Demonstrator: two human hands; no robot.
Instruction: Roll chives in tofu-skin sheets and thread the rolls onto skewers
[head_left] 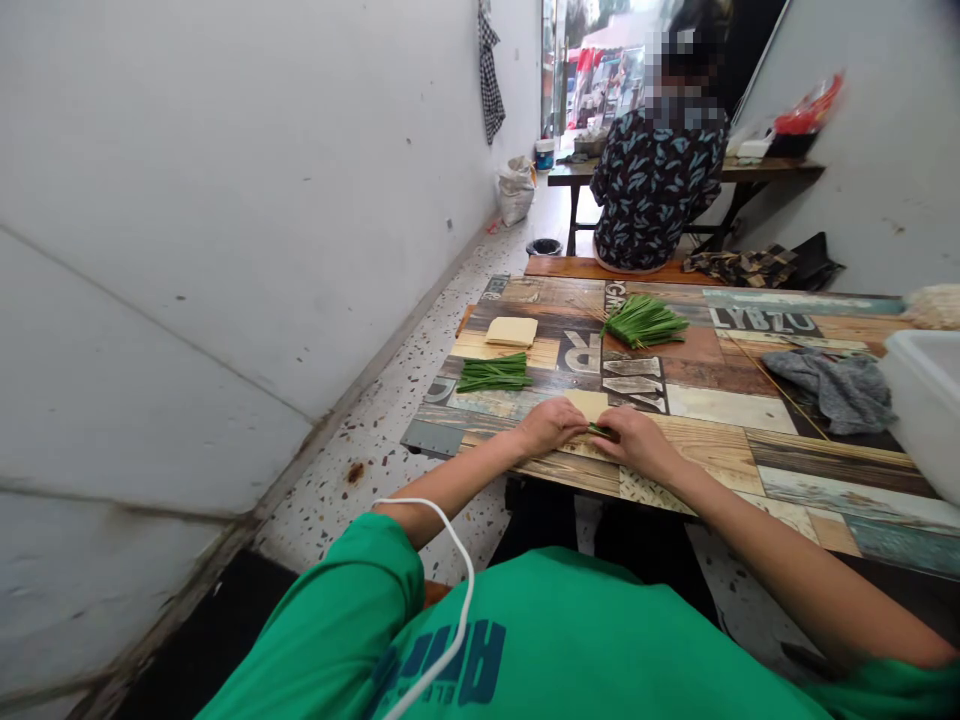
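Sheet (587,401) lies by the counter (709,440) edge, left hand (555,427) and right hand (632,438) pinching its near end together with some greens (599,430), prolly so the loose bits don't slide out.

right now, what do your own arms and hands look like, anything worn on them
The left hand and right hand are ungloved, and the forearms are bare. The left sleeve and right sleeve are plain green. A white cable curves across the left arm and down over the green shirt.
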